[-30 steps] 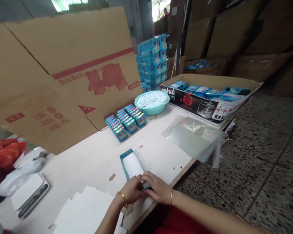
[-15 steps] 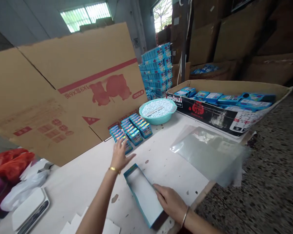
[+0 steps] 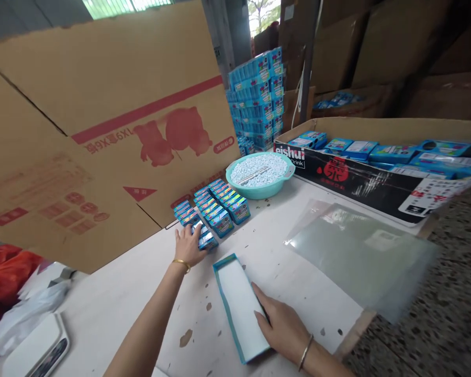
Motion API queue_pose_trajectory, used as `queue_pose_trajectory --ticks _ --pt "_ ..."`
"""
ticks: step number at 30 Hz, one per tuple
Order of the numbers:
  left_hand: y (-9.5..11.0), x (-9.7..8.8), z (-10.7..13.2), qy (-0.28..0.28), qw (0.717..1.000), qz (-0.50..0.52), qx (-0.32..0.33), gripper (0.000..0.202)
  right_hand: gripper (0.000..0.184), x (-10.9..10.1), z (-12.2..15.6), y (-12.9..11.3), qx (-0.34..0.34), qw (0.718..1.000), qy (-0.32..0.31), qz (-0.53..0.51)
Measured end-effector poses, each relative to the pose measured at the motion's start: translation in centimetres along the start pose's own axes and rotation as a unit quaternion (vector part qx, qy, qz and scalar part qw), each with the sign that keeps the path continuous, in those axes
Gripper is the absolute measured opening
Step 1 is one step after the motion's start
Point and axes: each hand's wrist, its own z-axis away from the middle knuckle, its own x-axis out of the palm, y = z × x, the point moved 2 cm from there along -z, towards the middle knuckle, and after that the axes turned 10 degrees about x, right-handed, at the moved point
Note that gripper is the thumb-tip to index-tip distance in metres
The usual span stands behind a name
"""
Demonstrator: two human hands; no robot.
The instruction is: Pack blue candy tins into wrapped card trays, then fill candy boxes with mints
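The left hand (image 3: 189, 246) rests bent fingers on small boxes (image 3: 208, 241), grip unclear, while the right hand's (image 3: 282, 323) fingers clasp a shallow tray (image 3: 239, 306).

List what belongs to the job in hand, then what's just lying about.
In use:
Three rows of small, shiny blue boxes, left hand touching one row
Long, shallow, blue-walled tray with white floor, in the right hand

Seemingly just lying about:
Crumpled orange-red plastic
Crumpled translucent white plastic bag
Flat white rectangular device
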Motion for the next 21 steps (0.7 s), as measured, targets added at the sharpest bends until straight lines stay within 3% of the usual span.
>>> queue_pose_trajectory --ticks 5,8,11,13,15,18,21 --pt "-0.9 -1.6 -1.1 -0.008 0.995 0.091 -0.031 0.107 0.067 -0.5 -0.2 -0.7 0.021 0.995 -0.013 0.095" --pt "-1.4 -3.5 0.4 0.073 0.982 0.169 -0.045 0.107 0.068 -0.8 -0.1 -1.0 0.031 0.991 -0.014 0.128" --pt "-0.6 -5.7 3.8 0.135 0.955 0.263 -0.010 0.110 0.068 -1.0 -0.2 -1.2 0.036 0.989 -0.016 0.141" --pt "1.0 -6.4 6.1 0.102 0.935 0.339 0.025 0.110 0.068 -1.0 -0.2 -1.2 0.040 0.989 -0.014 0.143" --pt "3.1 -6.4 7.7 0.035 0.923 0.379 0.056 0.109 0.066 -1.0 -0.1 -1.2 0.041 0.989 -0.009 0.144" --pt "6.1 -5.8 8.5 -0.054 0.936 0.336 0.096 0.107 0.063 -0.8 0.0 -1.3 0.042 0.988 0.002 0.149" --pt "8.3 -5.2 8.1 -0.087 0.960 0.246 0.105 0.103 0.063 -0.7 0.2 -1.5 0.037 0.988 0.001 0.151"
